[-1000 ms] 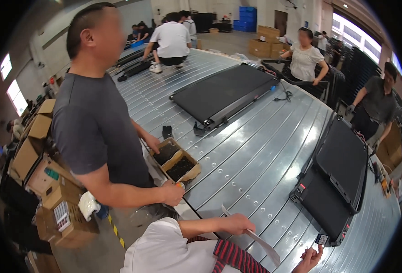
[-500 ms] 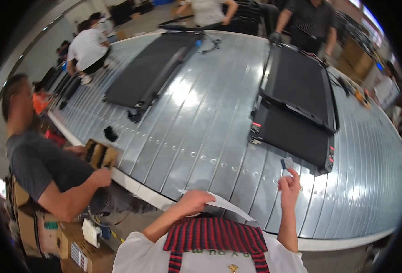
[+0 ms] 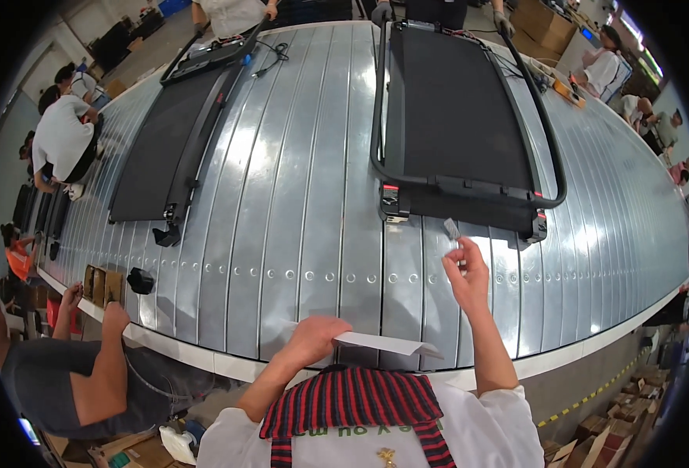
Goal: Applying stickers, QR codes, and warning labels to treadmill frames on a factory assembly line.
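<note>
My left hand (image 3: 318, 338) is closed on the edge of a white paper strip (image 3: 383, 343), which stretches to the right in front of my apron. My right hand (image 3: 467, 273) is raised over the metal-slatted table. Between its thumb and fingertips it pinches a small silvery-grey label (image 3: 452, 228), print too small to make out. Just beyond that label is the near end of a black treadmill (image 3: 461, 117). Its U-shaped handle frame (image 3: 469, 187) lies over the belt, the crossbar near this end.
A second treadmill (image 3: 161, 148) lies to the left, a black plastic part (image 3: 140, 281) nearer me. One co-worker (image 3: 56, 382) handles a cardboard piece (image 3: 101, 285) at left. Gloved hands (image 3: 382, 13) grip the far frame. Tools (image 3: 566, 90) lie far right.
My view has tilted and turned. The right treadmill's handle frame has come down toward its near end. My right hand has reached forward with the label; my left still grips the paper strip.
</note>
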`<control>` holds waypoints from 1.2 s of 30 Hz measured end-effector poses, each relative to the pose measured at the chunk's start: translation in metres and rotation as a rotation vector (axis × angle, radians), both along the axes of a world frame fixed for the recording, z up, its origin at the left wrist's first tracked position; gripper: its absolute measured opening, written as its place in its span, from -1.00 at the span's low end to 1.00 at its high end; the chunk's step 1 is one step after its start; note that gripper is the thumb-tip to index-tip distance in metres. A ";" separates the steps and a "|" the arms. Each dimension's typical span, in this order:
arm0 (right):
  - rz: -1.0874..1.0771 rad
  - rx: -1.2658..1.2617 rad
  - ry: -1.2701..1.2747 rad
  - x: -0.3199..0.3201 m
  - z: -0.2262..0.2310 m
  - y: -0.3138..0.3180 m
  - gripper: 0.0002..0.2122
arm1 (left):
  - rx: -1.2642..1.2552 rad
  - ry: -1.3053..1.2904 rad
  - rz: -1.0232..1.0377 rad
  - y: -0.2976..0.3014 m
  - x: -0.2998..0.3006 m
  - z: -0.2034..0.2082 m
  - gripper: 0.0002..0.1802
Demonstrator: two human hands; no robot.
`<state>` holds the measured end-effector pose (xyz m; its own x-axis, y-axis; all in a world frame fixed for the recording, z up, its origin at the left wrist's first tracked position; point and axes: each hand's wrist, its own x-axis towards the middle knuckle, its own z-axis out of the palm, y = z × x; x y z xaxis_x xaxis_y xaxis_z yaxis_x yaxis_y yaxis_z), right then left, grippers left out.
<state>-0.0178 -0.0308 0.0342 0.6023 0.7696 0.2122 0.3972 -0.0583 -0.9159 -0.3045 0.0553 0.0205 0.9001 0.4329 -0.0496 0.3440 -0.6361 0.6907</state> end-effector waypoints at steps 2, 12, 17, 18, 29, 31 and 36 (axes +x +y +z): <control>-0.001 -0.030 -0.139 0.007 0.009 0.017 -0.59 | -0.009 0.008 -0.004 0.005 0.003 0.003 -0.79; 0.148 -0.007 0.003 -0.014 -0.034 0.037 -0.52 | -0.043 -0.033 -0.003 0.006 -0.009 -0.025 -0.79; 0.219 0.045 0.081 -0.046 -0.019 0.038 -0.54 | -0.008 -0.136 0.097 -0.013 -0.034 -0.016 -0.79; 0.223 0.049 0.049 -0.048 -0.016 0.036 -0.54 | -0.001 -0.156 0.078 -0.014 -0.037 -0.014 -0.82; 0.150 -0.046 0.009 -0.099 0.005 -0.031 -0.54 | 0.163 -0.348 0.072 -0.035 -0.083 -0.008 -0.88; 0.090 -0.042 0.007 -0.105 0.005 -0.045 -0.53 | 0.148 -0.405 0.058 -0.036 -0.088 -0.002 -0.93; 0.020 -0.004 -0.038 -0.123 0.020 -0.071 -0.54 | 0.139 -0.385 -0.022 -0.041 -0.092 0.011 -0.95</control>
<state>-0.1409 -0.1019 0.0542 0.5785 0.7822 0.2315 0.4326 -0.0536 -0.9000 -0.3963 0.0147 0.0320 0.8504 0.3925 0.3503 0.0623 -0.7364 0.6736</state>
